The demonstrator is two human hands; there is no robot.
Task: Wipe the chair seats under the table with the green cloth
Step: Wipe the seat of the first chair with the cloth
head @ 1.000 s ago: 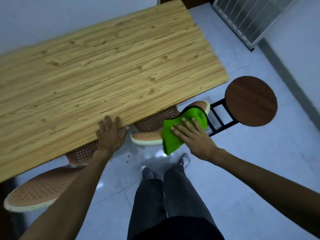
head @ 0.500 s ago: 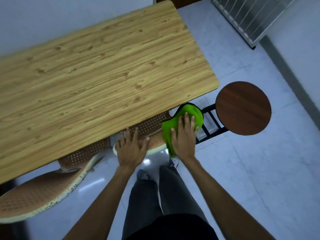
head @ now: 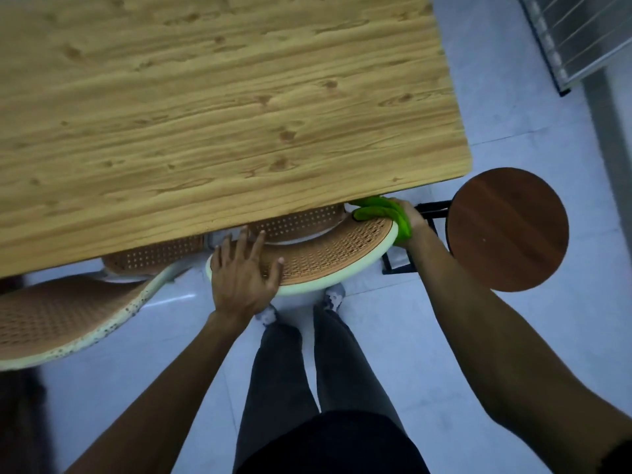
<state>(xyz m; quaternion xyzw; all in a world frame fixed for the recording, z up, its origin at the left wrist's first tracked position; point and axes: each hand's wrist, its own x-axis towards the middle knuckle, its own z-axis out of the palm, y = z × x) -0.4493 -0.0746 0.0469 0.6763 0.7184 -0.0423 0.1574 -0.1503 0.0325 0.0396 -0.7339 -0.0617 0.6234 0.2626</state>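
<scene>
A woven tan chair seat (head: 328, 254) with a pale green rim pokes out from under the wooden table (head: 219, 107). My left hand (head: 242, 275) lies flat, fingers spread, on the seat's near left edge. My right hand (head: 410, 222) grips the green cloth (head: 383, 210) bunched over the seat's far right rim, close to the table's edge. Part of the cloth and most of my right fingers are hidden beneath it. A second woven chair (head: 68, 319) sits at the lower left, and its seat (head: 154, 258) shows under the table.
A round dark-brown stool (head: 509, 227) on a black frame stands just right of my right hand. My legs and shoes (head: 333, 297) are on the pale tiled floor (head: 513, 336) below the seat. A metal grille (head: 578, 35) leans at the top right.
I have leaned closer to the table. The right hand slid the cloth from the seat's middle to its far right rim. The left hand settled flat on the seat's near edge.
</scene>
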